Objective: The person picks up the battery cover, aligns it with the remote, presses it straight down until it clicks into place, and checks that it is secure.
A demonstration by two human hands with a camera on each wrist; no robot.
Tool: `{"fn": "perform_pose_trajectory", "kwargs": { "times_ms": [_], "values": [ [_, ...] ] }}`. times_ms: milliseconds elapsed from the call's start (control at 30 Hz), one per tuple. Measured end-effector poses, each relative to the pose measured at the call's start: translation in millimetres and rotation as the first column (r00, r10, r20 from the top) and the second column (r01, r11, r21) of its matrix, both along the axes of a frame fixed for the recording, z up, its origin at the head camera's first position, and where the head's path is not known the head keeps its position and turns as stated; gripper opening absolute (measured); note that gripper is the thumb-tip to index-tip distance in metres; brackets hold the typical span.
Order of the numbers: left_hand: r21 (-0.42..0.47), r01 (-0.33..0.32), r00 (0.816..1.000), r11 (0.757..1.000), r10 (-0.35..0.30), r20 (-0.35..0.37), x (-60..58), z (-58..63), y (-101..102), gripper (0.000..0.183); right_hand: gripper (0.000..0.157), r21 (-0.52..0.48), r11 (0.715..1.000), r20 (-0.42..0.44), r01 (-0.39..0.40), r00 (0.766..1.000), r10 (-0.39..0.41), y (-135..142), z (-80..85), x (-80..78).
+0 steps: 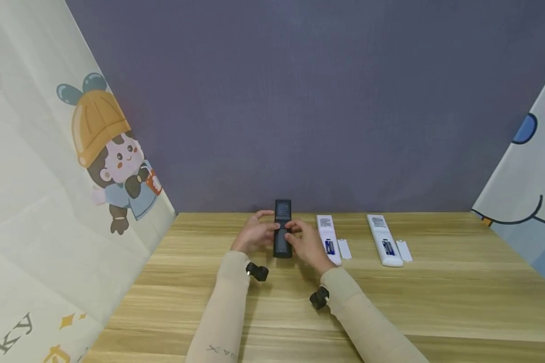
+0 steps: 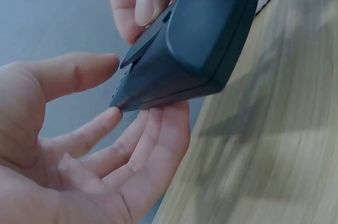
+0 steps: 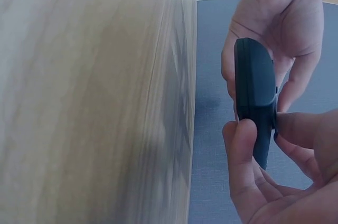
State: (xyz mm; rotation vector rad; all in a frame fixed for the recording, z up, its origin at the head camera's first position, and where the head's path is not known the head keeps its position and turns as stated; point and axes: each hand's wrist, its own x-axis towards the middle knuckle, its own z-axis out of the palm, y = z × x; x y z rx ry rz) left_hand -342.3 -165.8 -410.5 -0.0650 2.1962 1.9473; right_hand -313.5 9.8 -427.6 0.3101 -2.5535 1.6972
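Left hand is holding the black remote by its side, above the wooden table. Right hand is gripping the same remote and touching its battery cover, one edge standing raised. Rightward, two white remotes are lying with batteries exposed, loose covers alongside.

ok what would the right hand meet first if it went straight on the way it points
The right hand would first meet the black remote, which it touches; beyond that, probably the left hand, though depth is unclear.
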Motion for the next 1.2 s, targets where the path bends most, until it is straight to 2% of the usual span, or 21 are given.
{"fn": "perform_pose_trajectory", "kwargs": {
  "times_ms": [367,967,1200],
  "values": [
    [0.008,0.036,0.999,0.999,-0.036,-0.019,-1.7,-1.1,-5.5,0.058,0.022,-0.009,1.000,-0.004,-0.008,1.000,0.008,-0.8,-0.8,-0.1],
    [-0.003,0.024,0.999,1.000,-0.024,-0.029,0.3,-2.3,-3.3,0.058,0.020,-0.002,1.000,-0.044,0.005,0.999,-0.005,-0.4,-4.8,0.7],
    [-0.008,0.022,0.999,1.000,-0.022,-0.034,1.7,-1.2,-3.2,0.059,0.019,0.031,0.999,-0.073,0.019,0.997,-0.017,-1.3,-4.6,0.8]
  ]
}}
